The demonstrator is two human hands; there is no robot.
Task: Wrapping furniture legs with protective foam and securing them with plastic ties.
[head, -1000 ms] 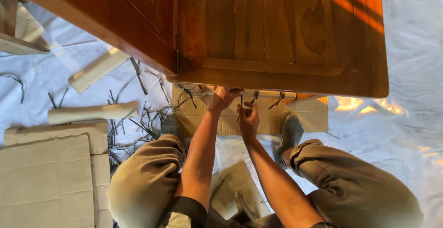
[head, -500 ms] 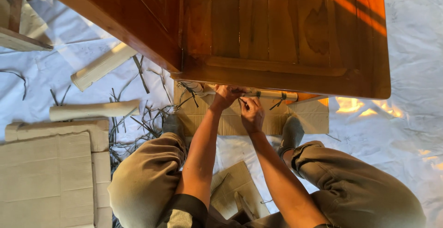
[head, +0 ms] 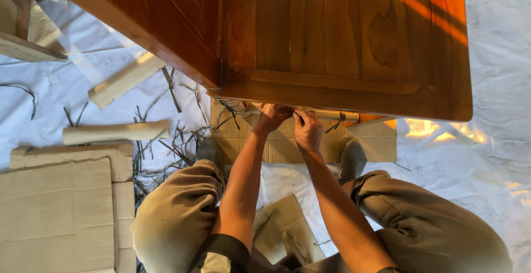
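Observation:
A glossy brown wooden furniture piece (head: 343, 41) fills the top of the view. Under its near edge runs a pale paper-wrapped bar (head: 332, 115) bound with dark straps. My left hand (head: 271, 117) is closed around this bar near its middle. Just to its right, my right hand (head: 307, 131) is raised to the bar with its fingers pinched on a dark strap; the strap is mostly hidden by the fingers. Both forearms reach up from my lap between my knees in khaki trousers.
A corrugated cardboard sheet (head: 370, 140) lies under the bar on a white floor cover (head: 492, 140). Two cardboard rolls (head: 113, 132) lie left, among several cut dark strap scraps (head: 166, 146). Stacked flat cardboard (head: 55, 212) sits at lower left, another piece (head: 282, 223) between my legs.
My right hand has risen from below the bar up to it, drawing the dangling strap with it. The left hand has stayed on the bar.

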